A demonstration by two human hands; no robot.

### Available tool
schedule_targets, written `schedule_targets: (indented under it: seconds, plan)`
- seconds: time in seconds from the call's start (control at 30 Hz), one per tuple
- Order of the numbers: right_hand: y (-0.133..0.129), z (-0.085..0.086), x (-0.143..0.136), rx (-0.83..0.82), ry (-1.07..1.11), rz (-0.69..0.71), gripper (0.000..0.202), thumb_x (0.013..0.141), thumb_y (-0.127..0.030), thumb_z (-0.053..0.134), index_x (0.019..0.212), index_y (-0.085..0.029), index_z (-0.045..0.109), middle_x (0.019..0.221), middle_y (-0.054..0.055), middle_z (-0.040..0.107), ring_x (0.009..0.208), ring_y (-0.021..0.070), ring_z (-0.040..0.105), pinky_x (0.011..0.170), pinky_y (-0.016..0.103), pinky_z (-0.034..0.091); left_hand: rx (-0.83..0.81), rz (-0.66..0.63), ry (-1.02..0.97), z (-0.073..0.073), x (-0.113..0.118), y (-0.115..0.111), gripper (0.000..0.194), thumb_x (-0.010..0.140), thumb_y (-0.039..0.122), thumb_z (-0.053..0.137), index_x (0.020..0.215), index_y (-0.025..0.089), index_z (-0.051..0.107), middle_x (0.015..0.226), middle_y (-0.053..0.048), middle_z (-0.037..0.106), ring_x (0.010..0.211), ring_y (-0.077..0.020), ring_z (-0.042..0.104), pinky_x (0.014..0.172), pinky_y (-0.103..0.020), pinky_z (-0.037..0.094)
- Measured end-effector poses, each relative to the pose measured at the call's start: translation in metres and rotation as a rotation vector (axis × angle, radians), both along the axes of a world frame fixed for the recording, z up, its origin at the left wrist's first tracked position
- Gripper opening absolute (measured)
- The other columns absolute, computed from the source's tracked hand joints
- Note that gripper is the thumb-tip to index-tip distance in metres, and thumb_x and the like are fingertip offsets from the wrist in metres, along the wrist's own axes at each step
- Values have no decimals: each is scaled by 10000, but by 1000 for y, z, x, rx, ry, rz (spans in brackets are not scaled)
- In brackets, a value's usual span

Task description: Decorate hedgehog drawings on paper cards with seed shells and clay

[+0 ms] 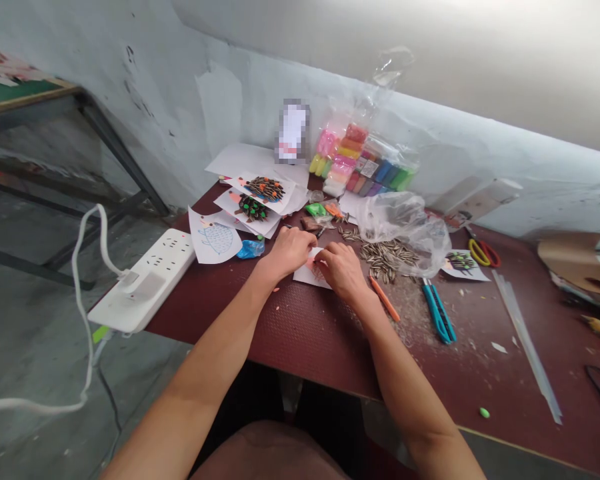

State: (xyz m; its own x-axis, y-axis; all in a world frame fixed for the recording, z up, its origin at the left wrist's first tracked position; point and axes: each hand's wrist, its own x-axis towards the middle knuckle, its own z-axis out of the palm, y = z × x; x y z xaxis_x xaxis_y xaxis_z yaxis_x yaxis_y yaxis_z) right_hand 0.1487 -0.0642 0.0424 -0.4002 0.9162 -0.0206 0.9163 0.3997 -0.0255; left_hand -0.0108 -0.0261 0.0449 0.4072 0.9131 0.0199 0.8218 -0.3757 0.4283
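A small white card with an orange-pink patch lies on the dark red table, partly covered by my hands. My left hand is over the card's upper left side, fingers pinched together; what they hold is too small to make out. Over the card's right side, my right hand has its fingers curled and pressed together, their tips hidden. A pile of striped seeds lies just right of my right hand, with an orange pen-like tool below it. Green clay and orange clay sit behind the card.
Decorated hedgehog cards, a hedgehog drawing and blue clay lie left. Colored clay packs and a phone stand behind. Rightward are a teal-handled tool, scissors and clear strips. A power strip overhangs the left edge.
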Motion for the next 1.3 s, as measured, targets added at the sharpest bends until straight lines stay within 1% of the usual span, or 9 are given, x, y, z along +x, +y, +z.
schedule_targets:
  seconds: [0.2,0.43,0.57,0.73,0.87,1.1,1.3]
  plan:
    - [0,1,-2,-3,-11,-15,199,1021,-242,544,1070,-205,733,1058,93,684,996,234,552,817,333,319,6,-10,15,1,0,-1,278,921,131,574,1063,202,802,1077,-115,798,1062,-259,717,985,-382,452]
    - [1,-3,-5,23,-48,5,223,1025,-247,510,1018,-174,721,995,109,689,960,240,560,791,341,310,6,-39,17,3,-1,-1,301,932,142,550,1087,213,798,1098,-99,796,1087,-262,709,983,-384,445]
    - [1,-5,-8,43,-46,-3,229,1017,-244,500,990,-155,709,978,126,697,949,251,572,797,347,319,-4,-39,12,4,-2,-2,288,924,155,569,1088,211,798,1104,-98,796,1099,-260,707,994,-381,438]
    - [0,-7,-9,65,-25,-44,191,988,-230,534,993,-145,705,989,133,703,940,251,580,797,346,326,-23,-53,47,7,-1,-3,287,899,141,592,1080,200,807,1125,-112,789,1137,-286,691,1015,-408,422]
    - [0,-10,-6,78,-6,-46,191,993,-249,540,995,-154,705,979,124,700,932,246,579,784,341,323,-29,-59,72,9,0,-4,267,899,148,601,1053,195,815,1112,-124,789,1129,-296,689,1017,-418,416]
    - [1,-17,1,98,65,-27,186,1007,-262,540,993,-184,709,965,102,684,917,234,566,785,335,322,-1,-45,84,4,1,-3,227,884,177,634,1005,212,823,1079,-117,792,1101,-298,681,987,-414,411]
    - [1,-17,2,70,91,-35,187,1011,-264,551,990,-190,721,976,101,692,932,236,579,789,335,335,1,-43,94,2,2,-3,223,873,174,641,996,211,823,1085,-120,787,1100,-298,669,970,-419,399]
